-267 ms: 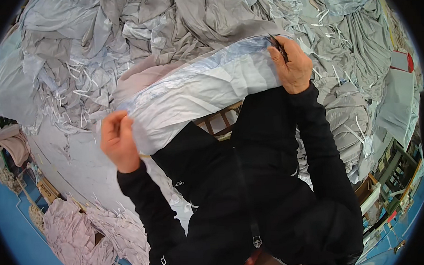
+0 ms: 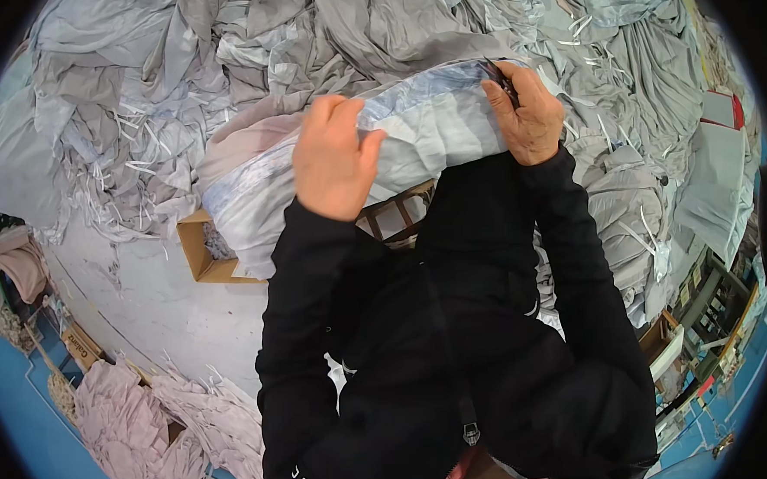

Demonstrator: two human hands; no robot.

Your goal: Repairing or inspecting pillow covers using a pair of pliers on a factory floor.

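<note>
Half-curled, with thumb and forefinger parted, the bare left hand [image 2: 336, 160] hangs over a long white and pale-blue cloth strip [image 2: 434, 120]. Its back faces up, slightly blurred, and the fingers slant up toward the right; nothing shows in the gap but fabric behind it, and whether the palm touches the cloth cannot be told. Its black-sleeved forearm rises steeply from below.

On the other side, the bare right hand [image 2: 529, 115] is closed around a dark, slim, pointed tool [image 2: 498, 79], whose tip juts up and left past the forefinger. Its thumb lies against the right end of the strip, and the wrist bends inward from a black sleeve.

Far down and left of the left hand, a crumpled pale-pink fabric heap [image 2: 124, 426] sits beside a blue floor [image 2: 20, 423]. Nearer, a flat pale-grey surface [image 2: 165, 290] gives level room, its outer edge curving off leftward. Just below and left of that hand, an open brown cardboard box [image 2: 220, 272] shows past the strip's left end. Between the two hands the strip spans the gap, its lower edge over black-clothed thighs. Beyond both hands, rumpled grey cloth piles [image 2: 372, 15] crowd the far side; more grey folds close in right of the right wrist.
</note>
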